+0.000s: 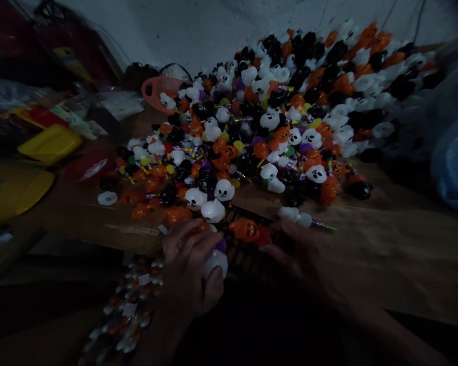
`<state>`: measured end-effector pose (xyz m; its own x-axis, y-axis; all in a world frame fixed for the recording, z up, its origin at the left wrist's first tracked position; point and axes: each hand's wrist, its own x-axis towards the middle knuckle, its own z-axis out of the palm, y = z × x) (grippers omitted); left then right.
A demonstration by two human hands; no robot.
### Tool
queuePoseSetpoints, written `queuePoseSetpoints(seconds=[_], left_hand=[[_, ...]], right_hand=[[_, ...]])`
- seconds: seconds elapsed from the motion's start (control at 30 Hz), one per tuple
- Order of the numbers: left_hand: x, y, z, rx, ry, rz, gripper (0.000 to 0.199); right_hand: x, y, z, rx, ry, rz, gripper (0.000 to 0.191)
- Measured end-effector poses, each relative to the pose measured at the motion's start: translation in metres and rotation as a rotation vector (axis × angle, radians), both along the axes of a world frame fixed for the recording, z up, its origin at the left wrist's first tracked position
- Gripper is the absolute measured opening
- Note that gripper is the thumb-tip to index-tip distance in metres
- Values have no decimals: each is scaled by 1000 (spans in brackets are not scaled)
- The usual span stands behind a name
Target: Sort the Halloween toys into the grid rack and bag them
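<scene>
In the dim head view, my left hand (pixel 183 272) curls around a white rounded figure (pixel 216 263), with something purple showing just above it. An orange figure with a dark printed face (pixel 246 230) and a red end points left from the fingers of my right hand (pixel 299 249). Both hands are over a dark slatted tray or crate (pixel 239 254), mostly lost in shadow. Right behind my left hand lie white ghost-like heads (pixel 212 210) with black faces. Beyond my right fingers rests a white figure with a striped stick (pixel 322 225).
A big heap of orange, black and white figures (pixel 269 119) covers the wooden table (pixel 370 244) up to the wall. Yellow containers (pixel 51 143) and an orange basket (pixel 149 91) stand left. Blue clear plastic (pixel 456 147) is at right. More figures (pixel 132 310) lie below the table edge.
</scene>
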<state>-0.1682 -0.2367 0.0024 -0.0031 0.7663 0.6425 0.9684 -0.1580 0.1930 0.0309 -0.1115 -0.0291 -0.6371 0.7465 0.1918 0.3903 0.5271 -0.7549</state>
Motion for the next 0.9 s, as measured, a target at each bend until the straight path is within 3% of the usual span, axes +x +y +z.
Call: queuePoseSetpoints(seconds=[0.2, 0.47, 0.63, 0.73, 0.9], left_hand=[[0, 2, 0, 6, 0, -3, 34], [3, 1, 0, -5, -13, 14, 32], [1, 0, -4, 28, -17, 2, 34], [0, 0, -3, 21, -23, -3, 35], [1, -1, -5, 40, -39, 4, 35]], right_hand=[[1, -1, -4, 193, -2, 33, 11], [-1, -7, 8, 225, -66, 10, 6], [-23, -12, 19, 230, -66, 124, 11], [-32, -8, 15, 164, 61, 198, 12], [-40, -5, -1, -169, 222, 179, 10]])
